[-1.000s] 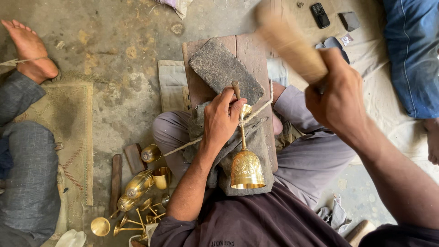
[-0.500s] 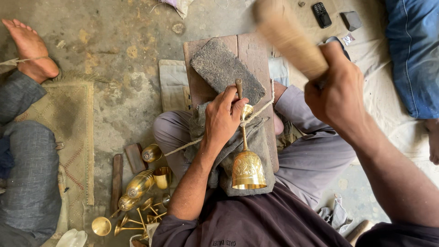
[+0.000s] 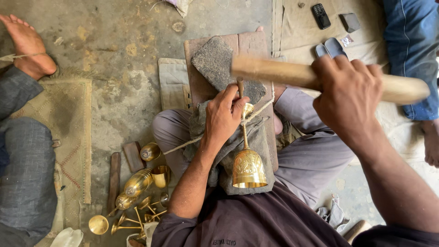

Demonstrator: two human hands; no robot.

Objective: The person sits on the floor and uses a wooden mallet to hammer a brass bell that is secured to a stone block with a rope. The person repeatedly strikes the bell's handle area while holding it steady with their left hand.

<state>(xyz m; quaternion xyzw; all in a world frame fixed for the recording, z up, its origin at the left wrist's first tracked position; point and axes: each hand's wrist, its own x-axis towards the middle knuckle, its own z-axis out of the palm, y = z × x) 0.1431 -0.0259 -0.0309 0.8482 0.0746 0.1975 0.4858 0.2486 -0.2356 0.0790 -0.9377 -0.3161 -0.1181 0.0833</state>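
An engraved brass goblet (image 3: 248,167) lies on a dark cloth (image 3: 263,137) over a wooden board (image 3: 256,45) across my lap, held down by a string (image 3: 183,145). My left hand (image 3: 223,118) grips a short metal punch (image 3: 240,86) set against the goblet's stem. My right hand (image 3: 350,96) is closed around a thick wooden mallet (image 3: 274,73), which lies level just above the punch's top. A rough grey stone block (image 3: 217,61) rests on the board beyond the punch.
Several brass goblets and cups (image 3: 137,183) lie on the floor at lower left beside a wooden bar (image 3: 113,180). Another person's foot (image 3: 29,45) and trouser leg (image 3: 23,174) are on the left. A phone (image 3: 321,16) and a person's jeans leg (image 3: 411,41) are at upper right.
The mallet has swung down from a raised slant to level over the punch, and my right hand has dropped with it. My left hand and the goblet have stayed put.
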